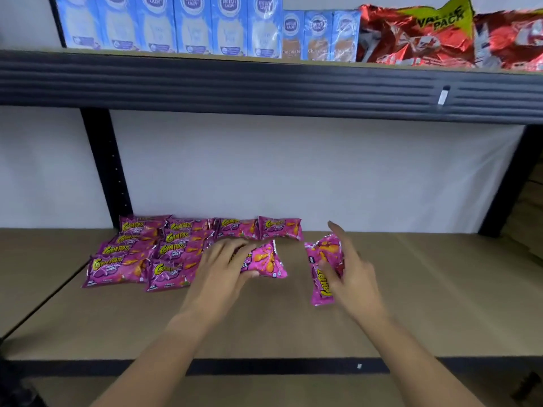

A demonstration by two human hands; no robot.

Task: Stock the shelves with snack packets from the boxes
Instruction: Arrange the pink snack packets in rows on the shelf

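Several pink Cornitoz snack packets point(138, 254) lie in overlapping rows at the back left of the brown shelf board point(426, 289). My left hand point(223, 262) grips one pink packet point(264, 259) just right of those rows, low over the board. My right hand point(349, 268) holds another pink packet point(321, 271) on end, thumb in front and fingers spread behind it. The two held packets are a short gap apart. No box is in view.
Above, a dark shelf beam point(264, 83) carries blue milk cartons point(176, 24) and red value packs point(426, 36). Black uprights stand at the left point(105, 168) and right point(508, 183). A white wall backs the shelf. The board's right half is bare.
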